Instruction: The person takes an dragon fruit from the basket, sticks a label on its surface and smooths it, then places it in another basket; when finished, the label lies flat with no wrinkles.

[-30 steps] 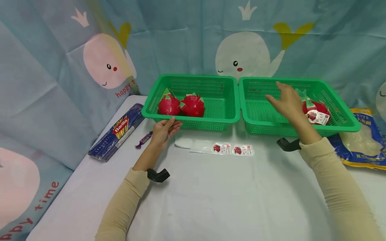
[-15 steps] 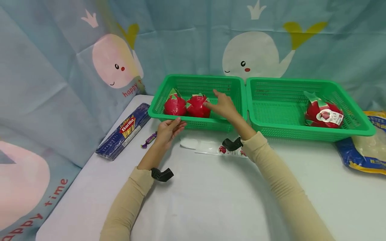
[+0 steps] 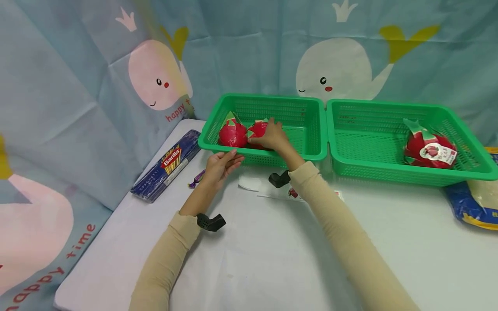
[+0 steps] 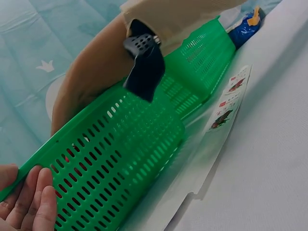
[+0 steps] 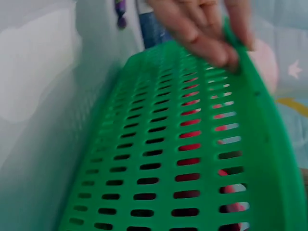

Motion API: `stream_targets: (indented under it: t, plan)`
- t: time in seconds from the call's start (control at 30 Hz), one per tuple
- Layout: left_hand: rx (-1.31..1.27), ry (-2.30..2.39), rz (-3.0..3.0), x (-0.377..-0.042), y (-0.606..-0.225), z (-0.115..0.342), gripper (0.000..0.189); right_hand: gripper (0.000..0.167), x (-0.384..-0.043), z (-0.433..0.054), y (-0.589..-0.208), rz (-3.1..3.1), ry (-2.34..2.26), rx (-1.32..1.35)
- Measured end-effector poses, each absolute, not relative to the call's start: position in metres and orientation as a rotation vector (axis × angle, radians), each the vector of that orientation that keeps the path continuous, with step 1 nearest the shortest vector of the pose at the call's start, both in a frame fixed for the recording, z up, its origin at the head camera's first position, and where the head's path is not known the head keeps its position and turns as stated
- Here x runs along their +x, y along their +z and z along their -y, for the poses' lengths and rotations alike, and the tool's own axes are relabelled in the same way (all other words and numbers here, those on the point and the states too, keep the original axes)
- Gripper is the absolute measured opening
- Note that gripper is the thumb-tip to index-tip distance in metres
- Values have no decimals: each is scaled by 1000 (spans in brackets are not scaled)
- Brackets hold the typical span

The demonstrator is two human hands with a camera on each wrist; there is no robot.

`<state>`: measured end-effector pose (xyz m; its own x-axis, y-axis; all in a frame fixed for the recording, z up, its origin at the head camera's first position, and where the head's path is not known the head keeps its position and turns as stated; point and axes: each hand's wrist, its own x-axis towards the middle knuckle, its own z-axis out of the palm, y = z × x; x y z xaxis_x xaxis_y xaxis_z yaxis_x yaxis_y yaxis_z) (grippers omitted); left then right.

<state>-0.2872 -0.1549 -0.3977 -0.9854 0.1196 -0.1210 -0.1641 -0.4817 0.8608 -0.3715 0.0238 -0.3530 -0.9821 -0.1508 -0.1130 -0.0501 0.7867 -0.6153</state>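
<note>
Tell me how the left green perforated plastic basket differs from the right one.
The left green plastic basket holds two red dragon fruits; the right green plastic basket holds one white-labelled fruit. The left hand pinches the left basket's rim and the right hand grips its right fruit; neither touches the right basket. Both are rectangular and perforated.

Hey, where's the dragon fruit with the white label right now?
In the head view, the labelled dragon fruit is on the right, inside the right green basket near its right end, with the blue-and-yellow bag outside that basket.
</note>
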Motion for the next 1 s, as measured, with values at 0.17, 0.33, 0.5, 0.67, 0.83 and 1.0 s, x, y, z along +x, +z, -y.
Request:
stream_targets:
  t: [0.17, 0.33, 0.5, 0.67, 0.83, 1.0]
  plan:
    - [-56, 2575, -1499, -288, -396, 153, 10, 102, -378, -25, -351, -2778, -1015, -98]
    - [-49, 2582, -1493, -288, -396, 154, 9, 74, -383, -41, -344, -2768, -1134, -28]
    - [-89, 2609, -1502, -287, -397, 155, 9, 80, -384, -51, -348, -2736, -1093, -70]
    - [-78, 2597, -1507, -287, -398, 153, 9, 96, -384, -54, -356, -2816, -1016, -144]
    - [-72, 2596, -1498, -286, -397, 151, 9, 90, -383, -62, -353, -2940, -1017, -267]
    - [-76, 2597, -1485, -286, -397, 150, 8, 96, -370, -83, -337, -2997, -1026, -393]
